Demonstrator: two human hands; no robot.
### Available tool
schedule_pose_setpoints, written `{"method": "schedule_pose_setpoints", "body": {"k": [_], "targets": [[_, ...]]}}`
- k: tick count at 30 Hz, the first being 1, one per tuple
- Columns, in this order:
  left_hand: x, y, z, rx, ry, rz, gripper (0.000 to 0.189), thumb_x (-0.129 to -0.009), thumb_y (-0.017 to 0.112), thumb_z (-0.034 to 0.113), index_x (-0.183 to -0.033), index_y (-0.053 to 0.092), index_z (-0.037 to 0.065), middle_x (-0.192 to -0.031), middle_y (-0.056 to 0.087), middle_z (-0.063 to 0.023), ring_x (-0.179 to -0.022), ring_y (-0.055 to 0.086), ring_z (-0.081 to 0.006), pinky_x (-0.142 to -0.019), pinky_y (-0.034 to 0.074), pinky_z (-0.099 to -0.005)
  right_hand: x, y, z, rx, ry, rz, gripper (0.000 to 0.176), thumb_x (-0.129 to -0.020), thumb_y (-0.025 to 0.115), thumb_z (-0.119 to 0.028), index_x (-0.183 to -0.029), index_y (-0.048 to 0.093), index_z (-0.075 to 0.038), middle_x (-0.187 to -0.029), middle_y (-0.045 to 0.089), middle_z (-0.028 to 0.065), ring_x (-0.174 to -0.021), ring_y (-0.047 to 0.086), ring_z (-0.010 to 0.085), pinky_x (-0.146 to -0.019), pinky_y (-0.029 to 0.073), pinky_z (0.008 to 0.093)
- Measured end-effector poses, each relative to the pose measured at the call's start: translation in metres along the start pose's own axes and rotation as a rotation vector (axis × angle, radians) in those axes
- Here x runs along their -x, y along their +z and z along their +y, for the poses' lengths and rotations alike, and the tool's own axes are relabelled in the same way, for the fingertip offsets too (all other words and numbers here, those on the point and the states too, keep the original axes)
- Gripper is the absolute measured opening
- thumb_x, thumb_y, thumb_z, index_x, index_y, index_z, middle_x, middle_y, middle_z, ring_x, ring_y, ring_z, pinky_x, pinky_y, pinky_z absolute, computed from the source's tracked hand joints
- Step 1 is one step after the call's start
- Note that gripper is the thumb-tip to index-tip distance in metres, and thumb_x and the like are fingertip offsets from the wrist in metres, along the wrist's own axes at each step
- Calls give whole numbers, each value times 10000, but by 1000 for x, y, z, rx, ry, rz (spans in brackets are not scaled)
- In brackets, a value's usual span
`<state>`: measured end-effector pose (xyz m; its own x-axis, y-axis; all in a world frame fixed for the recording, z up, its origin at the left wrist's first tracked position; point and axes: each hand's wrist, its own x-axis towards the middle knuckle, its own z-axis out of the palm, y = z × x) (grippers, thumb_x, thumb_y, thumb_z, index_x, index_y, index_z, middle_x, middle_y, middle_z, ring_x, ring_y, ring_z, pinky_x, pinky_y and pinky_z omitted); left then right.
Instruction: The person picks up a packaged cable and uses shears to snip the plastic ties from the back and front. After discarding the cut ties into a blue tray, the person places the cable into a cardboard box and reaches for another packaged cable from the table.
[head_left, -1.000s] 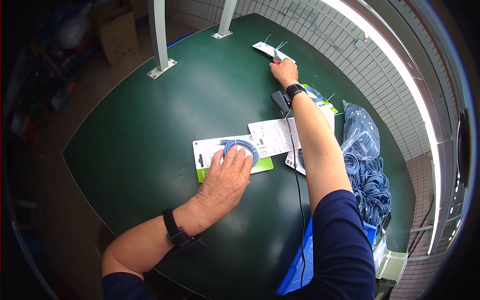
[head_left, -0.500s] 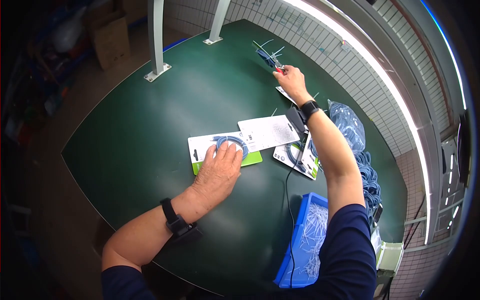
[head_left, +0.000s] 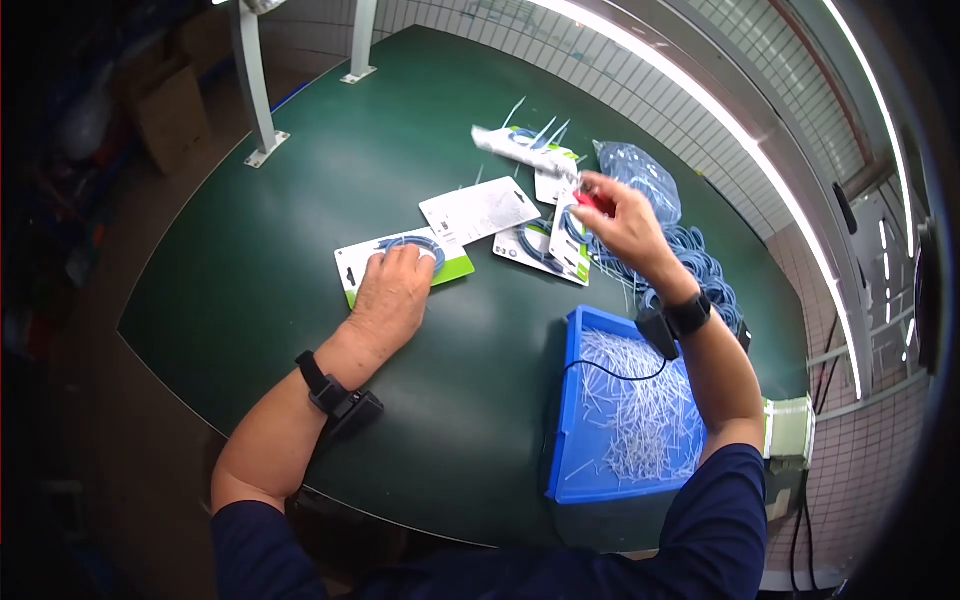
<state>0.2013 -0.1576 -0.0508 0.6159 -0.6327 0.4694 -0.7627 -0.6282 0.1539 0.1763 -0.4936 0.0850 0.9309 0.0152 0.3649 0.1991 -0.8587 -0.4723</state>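
Note:
My left hand (head_left: 393, 295) has its fingers bent and pressed together on a coil of blue-grey cable (head_left: 432, 247), which lies on a white and green card (head_left: 348, 264). A second white card (head_left: 480, 211), printed side up, overlaps its far right corner. Out to the right, my right hand (head_left: 625, 225) is closed around red-handled cutters (head_left: 592, 203). Their jaws are blurred and overlap a motion-smeared card (head_left: 510, 149) with pale cable ties (head_left: 545, 132) sticking up from it. More carded cables (head_left: 540, 248) lie just left of my right hand.
A blue tray (head_left: 563, 420) of white cable ties (head_left: 640, 430) stands at the near right. Beyond my right hand are a clear bag of cables (head_left: 640, 175) and loose blue cable coils (head_left: 700, 265). Metal posts (head_left: 255, 90) rise from the green table (head_left: 240, 280) at the far left.
My right hand has drawn back towards me with the cutters, and the card by their jaws has come nearer. My left hand stays on the cable. The whole view has shifted, showing more of the tray.

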Motion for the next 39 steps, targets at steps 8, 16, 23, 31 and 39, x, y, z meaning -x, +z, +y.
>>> {"method": "schedule_pose_setpoints", "body": {"k": [8, 16, 23, 31, 39], "targets": [[-3, -15, -6, -17, -4, 1, 132, -835, 631, 8, -966, 615, 16, -1013, 589, -155, -1005, 622, -353, -834, 534, -464, 118, -21, -24, 284, 70, -190, 608, -869, 821, -282, -1361, 642, 26, -1061, 732, 194, -939, 709, 255, -864, 560, 346], [-18, -99, -27, -105, -281, 16, 152, -935, 658, 96, -1060, 656, 8, -1046, 665, -170, -969, 675, -396, -849, 570, -461, 170, -74, -8, -7, 184, -13, 597, -911, 779, -281, -1398, 616, 25, -1082, 718, 163, -916, 691, 226, -829, 561, 352], [-39, -152, 12, 833, -446, 90, 340, -1051, 605, 186, -1292, 620, -53, -1206, 715, -186, -951, 733, -276, -856, 606, -363, 176, -133, -29, -310, 308, 68, 549, -980, 705, -257, -1424, 585, 42, -966, 674, 73, -864, 640, 137, -776, 538, 290], [-59, -55, 143, 1706, -632, -147, 381, -1091, 544, 195, -1352, 573, -80, -1233, 711, -177, -1017, 739, -233, -879, 615, -324, 260, -128, -13, -116, 108, 161, 559, -980, 703, -211, -1473, 548, 1, -993, 630, 26, -837, 593, 90, -745, 489, 239], [-77, -20, 193, 1719, -633, -194, 371, -1100, 512, 194, -1360, 575, -63, -1255, 701, -193, -1078, 731, -260, -924, 616, -382, 185, -139, 3, -1381, 41, 463, 201, -1011, 676, -191, -1103, 607, -28, -928, 601, 31, -831, 593, 134, -749, 499, 279]]}}
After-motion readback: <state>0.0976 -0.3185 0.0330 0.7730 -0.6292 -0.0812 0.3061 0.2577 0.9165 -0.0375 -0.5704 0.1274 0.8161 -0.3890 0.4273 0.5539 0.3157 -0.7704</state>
